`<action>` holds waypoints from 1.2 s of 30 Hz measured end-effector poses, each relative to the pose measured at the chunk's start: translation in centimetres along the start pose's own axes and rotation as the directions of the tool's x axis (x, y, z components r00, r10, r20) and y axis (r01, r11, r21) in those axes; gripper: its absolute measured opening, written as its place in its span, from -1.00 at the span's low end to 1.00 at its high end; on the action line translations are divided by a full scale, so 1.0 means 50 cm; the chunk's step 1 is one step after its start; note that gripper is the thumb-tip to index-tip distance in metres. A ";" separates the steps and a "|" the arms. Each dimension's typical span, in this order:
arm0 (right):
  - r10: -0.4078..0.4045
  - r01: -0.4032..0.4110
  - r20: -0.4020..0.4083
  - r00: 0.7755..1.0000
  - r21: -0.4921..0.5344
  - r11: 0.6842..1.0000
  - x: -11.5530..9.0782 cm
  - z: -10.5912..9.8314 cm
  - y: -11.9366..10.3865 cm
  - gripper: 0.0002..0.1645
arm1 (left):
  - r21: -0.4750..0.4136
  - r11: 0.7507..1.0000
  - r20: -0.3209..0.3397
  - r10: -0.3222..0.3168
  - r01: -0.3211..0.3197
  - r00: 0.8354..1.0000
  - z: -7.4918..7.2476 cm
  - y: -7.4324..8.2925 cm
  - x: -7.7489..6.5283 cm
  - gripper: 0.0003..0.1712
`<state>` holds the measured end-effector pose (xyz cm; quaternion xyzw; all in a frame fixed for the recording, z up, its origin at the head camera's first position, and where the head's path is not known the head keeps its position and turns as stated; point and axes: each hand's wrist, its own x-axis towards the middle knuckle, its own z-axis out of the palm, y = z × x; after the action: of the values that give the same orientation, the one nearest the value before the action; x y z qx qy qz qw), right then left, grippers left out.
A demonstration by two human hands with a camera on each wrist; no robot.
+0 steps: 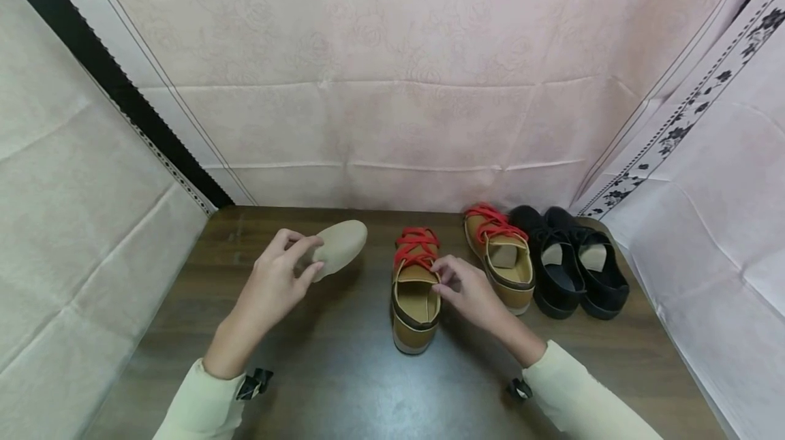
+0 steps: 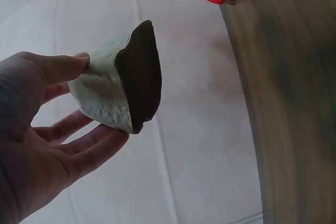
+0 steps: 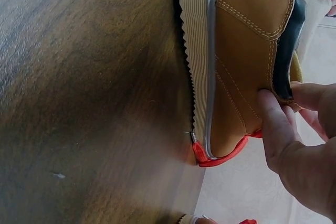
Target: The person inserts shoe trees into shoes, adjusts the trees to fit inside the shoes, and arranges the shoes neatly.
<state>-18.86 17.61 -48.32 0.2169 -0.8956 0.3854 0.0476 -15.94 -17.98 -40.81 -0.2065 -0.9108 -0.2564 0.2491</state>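
Observation:
In the head view my left hand (image 1: 272, 287) holds up a cream, toe-shaped shoe insert (image 1: 345, 244), gripped by thumb and fingers above the table. The left wrist view shows that insert (image 2: 100, 93) as a hollow shell, its dark open end facing away from the palm. A tan shoe (image 1: 412, 336) with red laces stands upright at mid-table, toe to the back. My right hand (image 1: 469, 290) pinches its collar on the right side, by the laces. From the right wrist, the thumb and fingers straddle the edge of the shoe (image 3: 239, 72).
A second tan shoe (image 1: 516, 297) with red laces stands to the right, cream filling visible inside. Beside it are two black shoes (image 1: 555, 300), also with pale pieces inside. Pale cloth (image 1: 368, 120) hangs along the back and sides of the wooden table (image 1: 343, 385).

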 end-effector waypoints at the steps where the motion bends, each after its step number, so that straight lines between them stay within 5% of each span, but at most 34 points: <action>1: 0.000 0.000 -0.002 1.000 0.000 1.000 0.001 0.000 0.000 -0.64 | -0.004 1.000 0.007 0.008 -0.008 1.000 -0.001 0.003 0.001 -0.57; 17: 0.061 -0.061 -0.006 0.998 0.039 0.997 -0.005 -0.004 -0.003 -0.62 | -0.089 0.981 0.093 0.181 -0.173 0.979 -0.013 0.059 0.005 -0.57; 27: 0.063 -0.063 -0.002 0.998 0.048 0.997 -0.003 -0.005 -0.002 -0.63 | -0.139 0.977 0.212 0.186 -0.159 0.959 -0.022 0.097 0.004 -0.54; 36: 0.061 -0.061 0.005 0.998 0.048 0.997 -0.002 -0.006 -0.001 -0.62 | -0.181 0.971 0.257 0.197 -0.153 0.946 -0.021 0.117 0.008 -0.58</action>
<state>-18.81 17.84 -48.10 0.1910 -0.8924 0.4077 0.0290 -12.96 -13.91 -37.69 -0.3394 -0.8910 -0.2741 0.1258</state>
